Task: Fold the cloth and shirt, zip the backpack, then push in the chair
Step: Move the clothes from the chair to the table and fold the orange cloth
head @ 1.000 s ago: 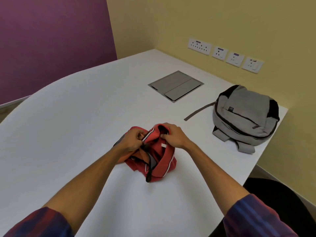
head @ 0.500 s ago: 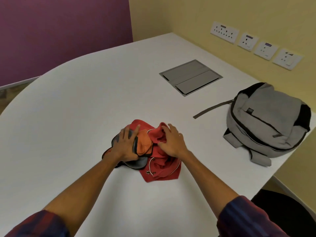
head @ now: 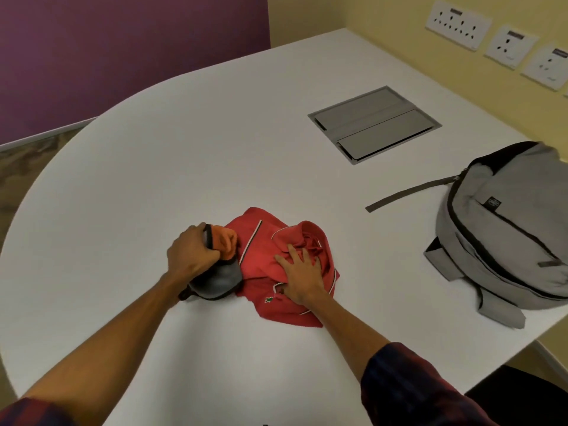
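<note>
A crumpled red polo shirt (head: 264, 259) with white trim lies in the middle of the white table (head: 153, 179). My right hand (head: 302, 273) presses flat on it, fingers spread. Just left of the shirt is an orange and grey cloth (head: 222, 273), and my left hand (head: 192, 252) grips its bunched top. A grey backpack (head: 504, 232) with black trim lies flat at the table's right edge, one strap trailing left. A dark chair (head: 522, 395) shows partly at the bottom right, outside the table edge.
A grey metal cable hatch (head: 373, 123) is set flush into the table behind the shirt. Wall sockets (head: 455, 24) line the yellow wall at the top right. A purple wall stands beyond the table's rounded left edge.
My left hand has pulled the orange and grey cloth leftward off the shirt. My right hand has flattened onto the shirt. The camera has moved closer and shifted left.
</note>
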The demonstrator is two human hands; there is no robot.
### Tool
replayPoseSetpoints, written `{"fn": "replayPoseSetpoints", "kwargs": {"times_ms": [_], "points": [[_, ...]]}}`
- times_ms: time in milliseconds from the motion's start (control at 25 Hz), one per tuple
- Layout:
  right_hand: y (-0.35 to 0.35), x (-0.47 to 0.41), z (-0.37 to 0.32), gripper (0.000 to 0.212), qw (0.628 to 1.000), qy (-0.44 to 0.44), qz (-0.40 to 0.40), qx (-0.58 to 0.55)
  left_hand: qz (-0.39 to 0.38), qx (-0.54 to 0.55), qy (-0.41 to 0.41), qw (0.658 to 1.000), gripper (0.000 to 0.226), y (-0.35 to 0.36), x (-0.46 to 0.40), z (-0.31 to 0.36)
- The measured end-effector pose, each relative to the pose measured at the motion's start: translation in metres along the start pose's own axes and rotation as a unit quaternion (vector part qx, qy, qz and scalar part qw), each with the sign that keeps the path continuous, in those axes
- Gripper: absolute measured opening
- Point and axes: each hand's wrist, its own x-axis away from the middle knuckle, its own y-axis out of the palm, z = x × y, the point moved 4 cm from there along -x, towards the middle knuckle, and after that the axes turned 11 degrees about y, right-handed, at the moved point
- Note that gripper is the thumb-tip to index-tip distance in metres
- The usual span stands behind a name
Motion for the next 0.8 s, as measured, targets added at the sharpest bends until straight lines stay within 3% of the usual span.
{"fn": "replayPoseSetpoints", "kwargs": {"times_ms": [200,320,400,480,560,600,720,800], "points": [[-0.015,-0.008,0.075,0.068,0.997,0.057,0.047,-0.010,-0.034,0.022,-0.063,0.997,0.028,0.005,0.019,-0.020],[-0.035,-0.015,0.139,0.070,0.980,0.190,0.052,0.003,-0.058,0.046,-0.064,0.995,0.033,0.014,0.030,-0.012],[-0.053,-0.014,0.150,0.075,0.960,0.263,0.095,0.028,-0.060,0.074,-0.050,0.994,0.031,0.019,0.034,-0.006],[-0.059,-0.014,0.131,0.080,0.974,0.171,0.132,0.072,-0.066,0.126,-0.039,0.989,0.026,0.028,0.035,0.001],[-0.040,-0.010,0.114,0.073,0.989,0.037,0.092,0.108,-0.076,0.179,-0.025,0.981,0.028,0.038,0.030,0.013],[-0.029,-0.008,0.117,0.068,0.990,0.013,0.068,0.123,-0.080,0.192,-0.011,0.978,0.032,0.040,0.028,0.020],[-0.018,-0.009,0.152,0.057,0.989,0.041,0.058,0.129,-0.065,0.203,0.023,0.977,0.041,0.043,0.018,0.039],[-0.028,-0.015,0.172,0.054,0.988,0.111,0.037,0.100,-0.039,0.209,0.017,0.977,0.042,0.041,0.014,0.048]]}}
